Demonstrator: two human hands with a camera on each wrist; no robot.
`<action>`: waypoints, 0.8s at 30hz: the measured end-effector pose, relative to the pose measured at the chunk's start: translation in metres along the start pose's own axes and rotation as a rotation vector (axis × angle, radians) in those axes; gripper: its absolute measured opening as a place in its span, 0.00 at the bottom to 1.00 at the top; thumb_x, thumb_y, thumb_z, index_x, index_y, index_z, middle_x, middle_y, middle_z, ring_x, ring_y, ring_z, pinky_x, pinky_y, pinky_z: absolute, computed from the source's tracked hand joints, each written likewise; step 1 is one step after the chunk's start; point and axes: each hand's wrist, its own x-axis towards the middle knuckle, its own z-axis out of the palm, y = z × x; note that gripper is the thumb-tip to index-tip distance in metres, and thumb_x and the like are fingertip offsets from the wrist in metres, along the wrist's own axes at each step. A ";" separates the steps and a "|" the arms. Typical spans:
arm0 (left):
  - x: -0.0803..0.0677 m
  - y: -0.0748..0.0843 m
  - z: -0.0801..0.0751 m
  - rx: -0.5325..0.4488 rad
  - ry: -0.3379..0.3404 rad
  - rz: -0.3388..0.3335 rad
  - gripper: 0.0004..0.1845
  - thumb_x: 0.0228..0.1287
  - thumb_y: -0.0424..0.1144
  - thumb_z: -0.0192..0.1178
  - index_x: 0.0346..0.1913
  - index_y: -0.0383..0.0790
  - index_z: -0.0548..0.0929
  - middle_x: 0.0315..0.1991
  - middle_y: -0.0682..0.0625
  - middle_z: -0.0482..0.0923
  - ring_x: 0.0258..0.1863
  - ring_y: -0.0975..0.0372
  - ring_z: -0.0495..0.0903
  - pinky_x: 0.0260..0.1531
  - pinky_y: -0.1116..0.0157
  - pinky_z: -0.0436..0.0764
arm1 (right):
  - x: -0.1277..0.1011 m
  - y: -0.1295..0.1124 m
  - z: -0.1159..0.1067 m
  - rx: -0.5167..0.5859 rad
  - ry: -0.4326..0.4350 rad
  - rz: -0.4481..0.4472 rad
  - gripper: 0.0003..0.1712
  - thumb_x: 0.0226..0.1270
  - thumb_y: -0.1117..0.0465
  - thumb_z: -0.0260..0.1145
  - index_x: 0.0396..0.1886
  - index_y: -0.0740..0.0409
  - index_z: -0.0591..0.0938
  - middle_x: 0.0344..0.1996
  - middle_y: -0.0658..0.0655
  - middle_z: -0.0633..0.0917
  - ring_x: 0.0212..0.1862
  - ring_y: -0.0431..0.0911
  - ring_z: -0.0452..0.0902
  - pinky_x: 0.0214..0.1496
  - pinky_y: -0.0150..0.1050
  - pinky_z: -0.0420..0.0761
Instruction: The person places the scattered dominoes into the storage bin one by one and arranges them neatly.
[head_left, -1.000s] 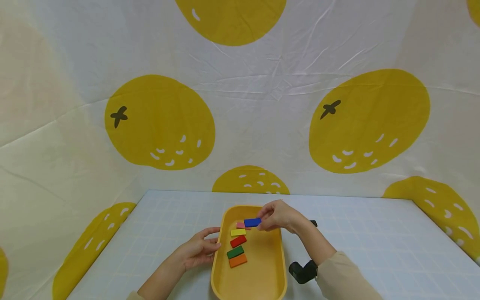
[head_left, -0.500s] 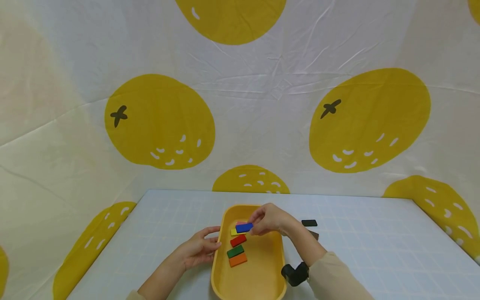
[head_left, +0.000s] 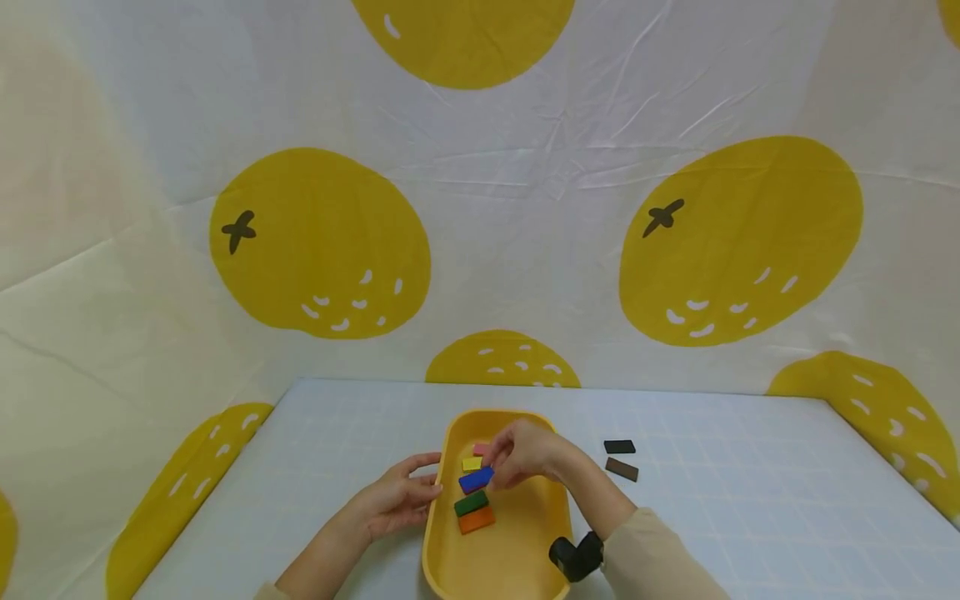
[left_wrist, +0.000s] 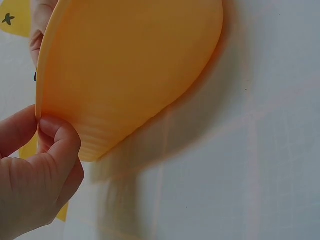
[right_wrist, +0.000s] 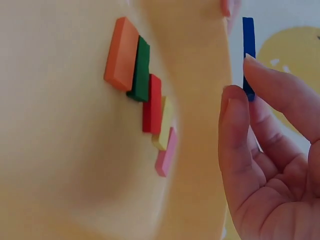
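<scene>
My right hand (head_left: pixel 525 454) pinches a blue block (head_left: pixel 476 480) by one end between thumb and fingertips. It holds the block above a yellow tray (head_left: pixel 525 550). In the head view the blue block covers the red block, but the right wrist view shows that red block (right_wrist: pixel 153 104) lying in a row. Beside it in the row are orange (head_left: pixel 476 521), green (head_left: pixel 471 503), yellow (head_left: pixel 472 464) and pink (head_left: pixel 482 449) blocks. My left hand (head_left: pixel 397 500) grips the tray's left rim, with thumb and index finger pinching the edge (left_wrist: pixel 41 95) in the left wrist view.
A black block (head_left: pixel 619 447) and a brown block (head_left: pixel 622 469) lie on the pale checked table (head_left: pixel 720 500), right of the tray. A black wrist camera (head_left: pixel 576 557) hangs by the right forearm, over the tray's right rim. A fruit-printed cloth (head_left: pixel 525 250) rises behind the table.
My right hand has carried the blue block left and toward me, from near the pink block to over the red one. The black and brown blocks have come into view. My left hand stays put.
</scene>
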 end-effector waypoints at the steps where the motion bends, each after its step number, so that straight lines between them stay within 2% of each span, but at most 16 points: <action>1: 0.000 0.000 0.000 0.001 -0.003 0.000 0.33 0.63 0.22 0.51 0.69 0.35 0.52 0.60 0.36 0.66 0.44 0.56 0.76 0.44 0.62 0.77 | 0.000 0.000 0.002 -0.010 -0.011 0.002 0.11 0.43 0.73 0.75 0.29 0.64 0.82 0.21 0.54 0.80 0.25 0.45 0.78 0.32 0.39 0.82; 12: -0.001 0.001 0.000 0.004 -0.025 -0.002 0.33 0.64 0.23 0.51 0.69 0.35 0.51 0.60 0.36 0.64 0.45 0.56 0.74 0.46 0.61 0.76 | 0.005 -0.002 0.024 -0.106 -0.121 0.062 0.11 0.40 0.76 0.75 0.24 0.62 0.82 0.21 0.56 0.82 0.24 0.45 0.78 0.32 0.37 0.81; 18: 0.000 0.000 -0.004 0.010 -0.035 0.006 0.33 0.64 0.23 0.51 0.69 0.34 0.50 0.60 0.37 0.66 0.46 0.56 0.75 0.45 0.60 0.76 | 0.005 -0.007 0.037 -0.249 -0.151 0.065 0.12 0.38 0.75 0.76 0.21 0.59 0.83 0.17 0.52 0.81 0.22 0.41 0.74 0.28 0.33 0.78; 24: 0.001 -0.001 -0.002 0.010 -0.040 0.012 0.33 0.64 0.23 0.51 0.69 0.34 0.51 0.60 0.37 0.66 0.46 0.58 0.75 0.44 0.61 0.76 | 0.004 -0.008 0.041 -0.375 -0.243 0.067 0.12 0.38 0.77 0.75 0.20 0.58 0.84 0.18 0.50 0.81 0.21 0.39 0.72 0.26 0.31 0.75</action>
